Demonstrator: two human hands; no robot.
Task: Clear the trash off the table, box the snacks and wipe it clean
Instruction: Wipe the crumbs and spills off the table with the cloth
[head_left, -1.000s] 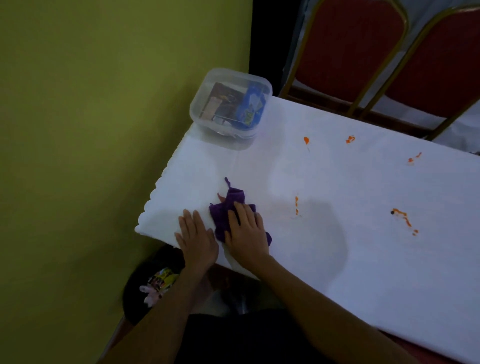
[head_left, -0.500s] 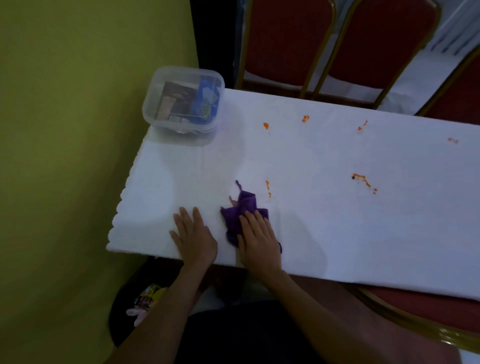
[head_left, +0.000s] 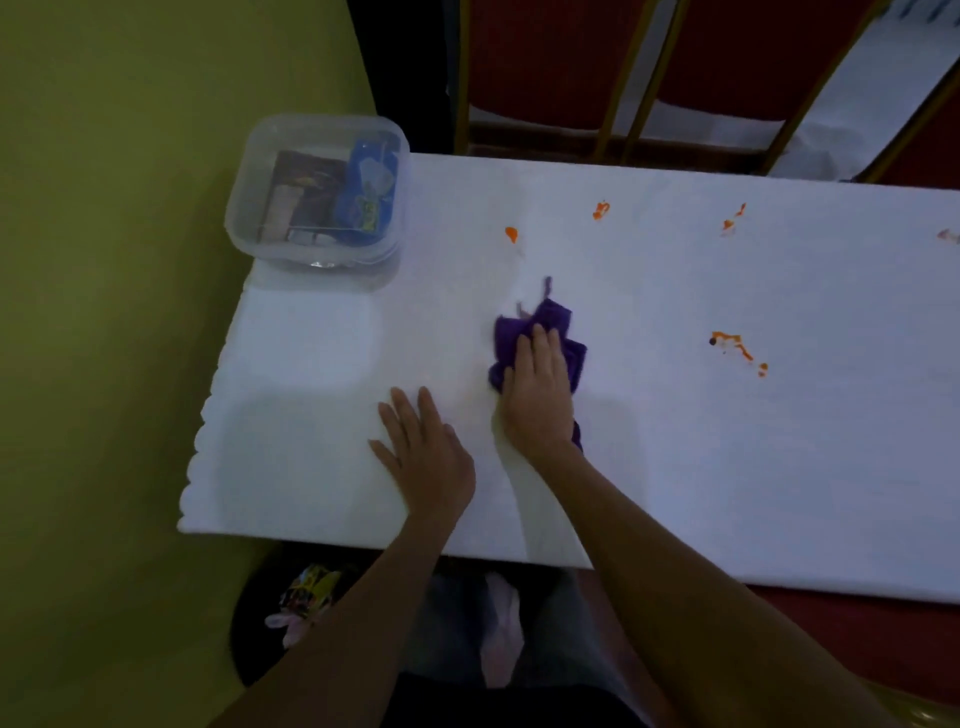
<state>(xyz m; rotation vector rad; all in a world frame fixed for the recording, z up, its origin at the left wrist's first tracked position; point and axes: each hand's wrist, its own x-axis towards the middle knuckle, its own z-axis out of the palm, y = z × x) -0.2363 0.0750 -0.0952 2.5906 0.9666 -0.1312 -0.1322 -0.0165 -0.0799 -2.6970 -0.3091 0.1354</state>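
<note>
The right hand (head_left: 537, 395) lay palm-down on the purple cloth (head_left: 558, 322), fingers straight and close together, pressing it flat on the white table (head_left: 727, 467); nothing was pinched. The forearm reached in from the near edge. The left hand (head_left: 423, 457) rested flat on the table just left of the right, fingers spread, holding nothing.

The cloth sat mid-table, apart from all edges. Orange stains lay beyond it (head_left: 511, 234) and to its right (head_left: 737, 351), with bare surface between. The clear box (head_left: 311, 260) holding snack packets (head_left: 363, 192) stood at the far-left corner, well apart from the cloth. The scalloped left edge bordered a yellow-green wall (head_left: 104, 260).
</note>
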